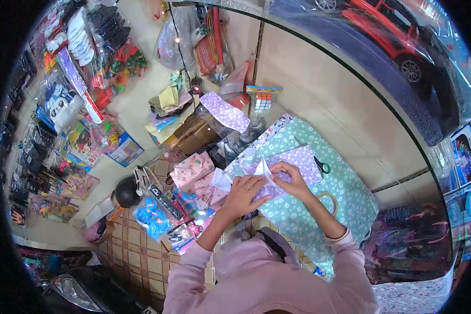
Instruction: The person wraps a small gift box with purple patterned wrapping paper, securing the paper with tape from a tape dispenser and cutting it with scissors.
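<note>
A folded piece of paper [263,169], white outside with lilac floral print near it, stands in a peak between my two hands. My left hand [244,195] lies across its near left side, fingertips on the folds and thumb spread away. From the right, my right hand [291,179] pinches its edge between thumb and fingers. Under and behind it lies a flat lilac floral wrapped packet [304,159]. Scissors with green-rimmed handles [323,168] rest by the packet's right edge. White pleated paper [221,180] fans out left of my left hand.
Mint daisy-print paper [345,196] spreads beneath the work, with a tape roll [333,202] on it. Pink floral wrapped parcels [192,169] and a bagged blue toy [153,217] lie left. Beyond stand a cardboard box [194,135] and a puzzle cube [263,101]. A glass edge [376,92] curves at right.
</note>
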Tool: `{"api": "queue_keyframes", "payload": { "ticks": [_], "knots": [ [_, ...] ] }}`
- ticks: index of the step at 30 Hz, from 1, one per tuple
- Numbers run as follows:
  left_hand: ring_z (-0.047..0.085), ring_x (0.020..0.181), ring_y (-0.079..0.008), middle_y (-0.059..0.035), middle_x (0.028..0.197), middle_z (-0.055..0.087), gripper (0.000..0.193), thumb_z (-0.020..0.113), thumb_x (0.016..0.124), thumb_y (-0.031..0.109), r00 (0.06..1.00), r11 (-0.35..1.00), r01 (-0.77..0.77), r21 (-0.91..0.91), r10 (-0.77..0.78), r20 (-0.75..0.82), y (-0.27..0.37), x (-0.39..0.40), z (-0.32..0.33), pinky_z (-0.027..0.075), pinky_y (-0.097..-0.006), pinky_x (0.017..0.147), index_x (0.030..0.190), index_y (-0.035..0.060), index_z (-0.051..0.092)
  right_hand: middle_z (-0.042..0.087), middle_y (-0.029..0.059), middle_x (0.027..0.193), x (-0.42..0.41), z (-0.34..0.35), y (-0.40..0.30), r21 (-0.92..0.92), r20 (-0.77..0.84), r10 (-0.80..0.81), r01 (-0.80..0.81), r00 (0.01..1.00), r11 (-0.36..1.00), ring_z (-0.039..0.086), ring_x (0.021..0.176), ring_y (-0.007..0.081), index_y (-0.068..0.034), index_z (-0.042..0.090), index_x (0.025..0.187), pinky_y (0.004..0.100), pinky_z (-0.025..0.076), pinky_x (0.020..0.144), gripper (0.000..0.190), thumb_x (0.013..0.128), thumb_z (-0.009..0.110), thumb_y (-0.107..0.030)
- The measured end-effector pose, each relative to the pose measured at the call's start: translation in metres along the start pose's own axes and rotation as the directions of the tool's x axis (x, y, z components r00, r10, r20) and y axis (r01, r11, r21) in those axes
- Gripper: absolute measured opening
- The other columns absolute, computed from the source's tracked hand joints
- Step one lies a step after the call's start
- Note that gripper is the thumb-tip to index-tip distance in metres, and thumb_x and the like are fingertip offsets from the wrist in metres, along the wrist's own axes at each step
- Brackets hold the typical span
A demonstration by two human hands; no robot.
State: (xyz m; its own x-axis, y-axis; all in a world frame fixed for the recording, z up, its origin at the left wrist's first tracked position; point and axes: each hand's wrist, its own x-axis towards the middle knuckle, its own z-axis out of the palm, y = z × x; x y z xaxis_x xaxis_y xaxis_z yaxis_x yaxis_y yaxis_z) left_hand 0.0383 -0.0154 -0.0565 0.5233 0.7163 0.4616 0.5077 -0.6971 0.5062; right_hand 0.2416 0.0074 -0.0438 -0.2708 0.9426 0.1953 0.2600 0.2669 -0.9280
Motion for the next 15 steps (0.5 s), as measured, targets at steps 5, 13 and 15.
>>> {"api": "queue_keyframes", "payload": {
  "ticks": [5, 13, 15],
  "knots": [
    [0.054, 0.096, -0.0287, -0.0115, 0.111, 0.058, 0.045, 0.066, 0.079, 0.032, 1.000, 0.991, 0.007, -0.133, -0.009, -0.017, -0.004, -0.005, 0.008, 0.039, -0.0398, 0.083, 0.116, 0.0078, 0.056, 0.064, 0.0055, 0.088, -0.001, -0.002, 0.009, 0.080, -0.022, 0.050, -0.048, 0.999, 0.996, 0.061, 0.088, 0.0137, -0.002, 0.061, 0.096, 0.0294, 0.045, 0.086, 0.019, 0.078, 0.066, -0.005],
    [0.057, 0.098, -0.0303, -0.0146, 0.105, 0.060, 0.045, 0.065, 0.080, 0.032, 0.999, 0.999, -0.013, -0.049, 0.011, -0.039, 0.001, -0.005, 0.008, 0.040, -0.0401, 0.082, 0.113, 0.0044, 0.055, 0.042, 0.0143, 0.126, 0.017, -0.011, -0.024, -0.364, 0.196, -0.214, 0.274, 0.957, 0.890, 0.044, 0.117, 0.0257, -0.011, 0.057, 0.116, 0.0368, 0.036, 0.098, 0.036, 0.081, 0.064, -0.007],
    [0.058, 0.096, -0.0297, -0.0152, 0.105, 0.060, 0.045, 0.065, 0.079, 0.032, 0.999, 0.999, 0.036, -0.007, -0.036, 0.025, 0.007, -0.002, 0.008, 0.040, -0.0404, 0.081, 0.113, 0.0041, 0.055, 0.041, 0.0150, 0.127, 0.026, -0.010, -0.031, -0.397, 0.224, -0.193, 0.270, 0.955, 0.877, 0.041, 0.120, 0.0319, -0.014, 0.059, 0.113, 0.0387, 0.034, 0.100, 0.036, 0.078, 0.067, -0.013]
  ]
}}
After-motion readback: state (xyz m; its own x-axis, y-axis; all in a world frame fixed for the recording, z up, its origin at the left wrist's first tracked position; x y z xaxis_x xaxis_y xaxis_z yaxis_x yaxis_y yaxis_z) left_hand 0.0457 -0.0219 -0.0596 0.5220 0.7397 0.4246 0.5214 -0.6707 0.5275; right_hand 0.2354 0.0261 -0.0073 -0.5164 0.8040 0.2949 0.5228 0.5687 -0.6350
